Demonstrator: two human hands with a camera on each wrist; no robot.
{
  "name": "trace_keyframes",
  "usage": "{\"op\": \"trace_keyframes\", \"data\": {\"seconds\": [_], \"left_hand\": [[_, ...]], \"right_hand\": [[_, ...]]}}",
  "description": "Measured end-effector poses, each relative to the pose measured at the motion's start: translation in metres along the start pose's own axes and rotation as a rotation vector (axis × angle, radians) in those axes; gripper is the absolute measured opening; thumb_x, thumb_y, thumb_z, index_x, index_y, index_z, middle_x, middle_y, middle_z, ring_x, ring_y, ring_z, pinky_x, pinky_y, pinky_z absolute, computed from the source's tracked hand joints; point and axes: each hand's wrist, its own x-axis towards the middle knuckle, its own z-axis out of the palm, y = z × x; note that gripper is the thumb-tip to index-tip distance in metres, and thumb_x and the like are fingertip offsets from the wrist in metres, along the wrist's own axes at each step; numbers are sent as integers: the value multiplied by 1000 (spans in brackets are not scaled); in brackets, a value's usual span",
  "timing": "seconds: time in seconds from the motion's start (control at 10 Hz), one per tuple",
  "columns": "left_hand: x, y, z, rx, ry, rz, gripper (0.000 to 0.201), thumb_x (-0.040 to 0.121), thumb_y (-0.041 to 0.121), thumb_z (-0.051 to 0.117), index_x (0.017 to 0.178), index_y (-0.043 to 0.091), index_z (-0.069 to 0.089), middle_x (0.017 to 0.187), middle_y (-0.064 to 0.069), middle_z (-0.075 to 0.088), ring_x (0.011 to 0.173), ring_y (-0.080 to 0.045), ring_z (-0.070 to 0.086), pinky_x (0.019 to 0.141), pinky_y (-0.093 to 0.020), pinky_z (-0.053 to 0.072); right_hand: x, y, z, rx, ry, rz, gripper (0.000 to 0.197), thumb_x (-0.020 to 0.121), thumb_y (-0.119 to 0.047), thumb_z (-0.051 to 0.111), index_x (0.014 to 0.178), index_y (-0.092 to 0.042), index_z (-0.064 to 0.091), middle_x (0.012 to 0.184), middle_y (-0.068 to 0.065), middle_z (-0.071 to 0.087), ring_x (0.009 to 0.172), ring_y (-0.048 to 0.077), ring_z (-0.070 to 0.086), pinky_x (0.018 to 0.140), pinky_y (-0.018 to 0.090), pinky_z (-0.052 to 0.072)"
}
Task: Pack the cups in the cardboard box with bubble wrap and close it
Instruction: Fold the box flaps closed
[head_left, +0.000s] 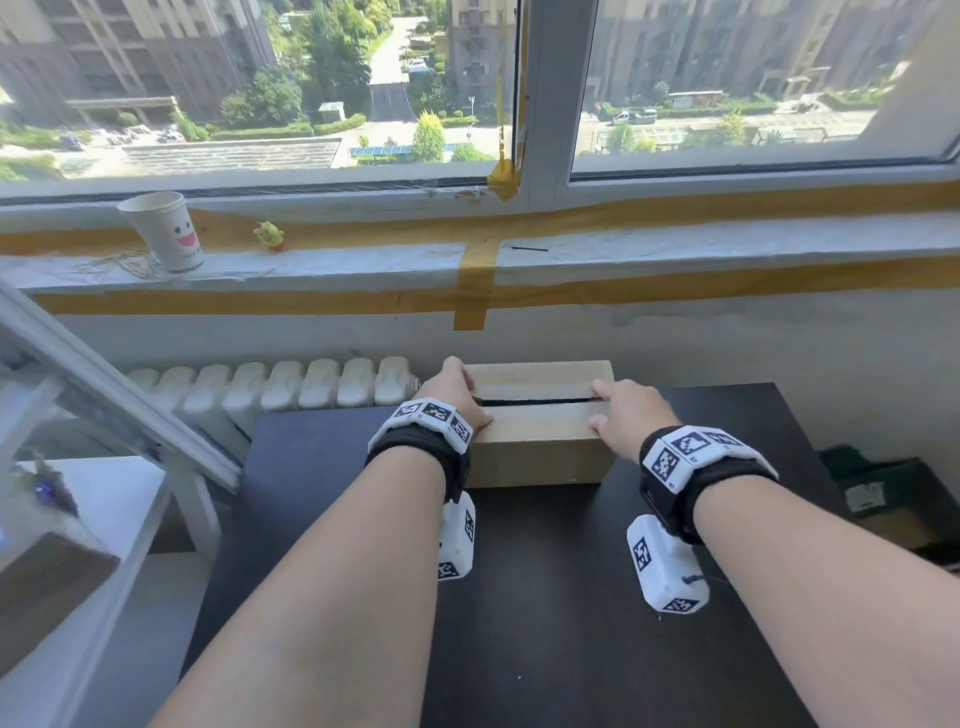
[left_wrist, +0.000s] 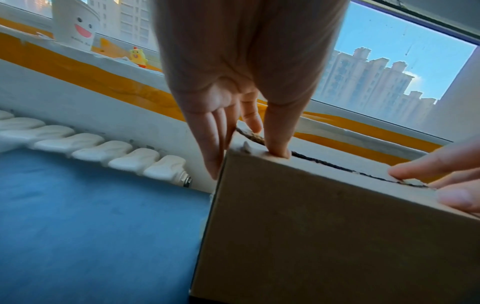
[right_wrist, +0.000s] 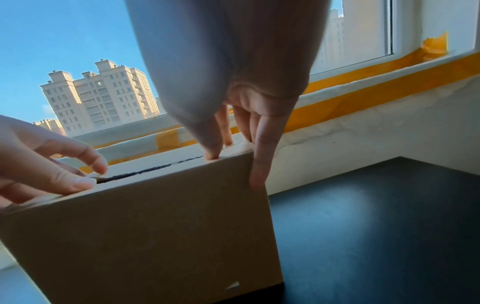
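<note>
A plain cardboard box stands at the far edge of the black table. Its two top flaps are folded down, with a narrow dark slit between them. My left hand is at the box's left end: the thumb presses the near flap and straight fingers lie down the left side. My right hand mirrors it at the right end, thumb on the flap and fingers along the right side. Whatever is inside the box is hidden.
A white paper cup with a smiling face and a small yellow chick toy stand on the taped window sill. A white radiator runs behind the table on the left. A white table is at left, and dark boxes lie on the floor at right.
</note>
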Motion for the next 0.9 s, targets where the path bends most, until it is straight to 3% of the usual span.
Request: {"op": "trace_keyframes", "data": {"seconds": [0.1,0.2,0.3,0.4,0.5,0.6,0.7,0.8,0.9], "left_hand": [[7,4,1,73,-29,8,42,84,33,71,106,19,39,93,-1,56,82,-22,55,72,-32,43],[12,4,3,173,-50,20,45,85,36,68,111,17,37,90,-4,57,76,-23,56,70,-35,45],[13,6,8,259,-66,33,49,88,37,64,119,12,34,93,-7,58,80,-26,57,74,-38,47],[10,12,11,288,-56,20,51,92,30,60,131,10,33,141,-16,42,114,-35,55,94,-44,44],[2,16,11,365,-1,115,45,95,13,50,136,11,32,162,-6,5,139,-33,32,106,-48,37],[-2,18,11,435,-26,209,44,93,10,48,135,11,37,153,-6,25,137,-30,31,108,-49,35],[-12,19,8,503,-69,218,44,94,16,48,138,13,40,148,-6,33,139,-29,28,111,-47,32],[-19,29,1,561,-59,250,41,99,20,45,138,9,42,144,-10,39,137,-29,32,110,-41,30],[-36,51,-17,525,-41,261,47,101,21,45,145,7,35,150,-10,33,140,-30,29,112,-40,27]], "right_hand": [[10,-3,2,-59,-25,-7,27,93,-17,45,118,-15,53,119,15,62,102,34,57,77,35,44],[13,-5,13,-109,-8,8,24,91,-14,37,112,-12,48,109,15,61,92,33,57,69,34,39],[12,-4,21,-144,16,9,38,95,-17,33,132,-13,40,119,15,52,104,35,58,71,36,40],[9,-4,24,-100,12,29,44,97,-21,30,140,-16,30,127,14,42,109,35,54,74,38,41],[4,-2,25,-91,11,20,53,97,-27,30,148,-16,21,146,14,29,130,32,37,94,45,42],[0,-3,19,-98,-13,6,58,99,-32,33,152,-14,16,160,10,9,146,28,13,111,45,28],[-6,-2,11,-93,-53,-10,58,99,-35,30,152,-15,17,163,2,1,149,27,2,116,46,22],[-5,-8,1,-60,-62,-32,56,100,-36,29,152,-17,19,163,-1,2,150,26,-1,117,51,21],[-6,-20,-18,-26,26,-110,57,100,-37,28,153,-20,16,163,-2,4,150,26,2,116,54,19]]}}
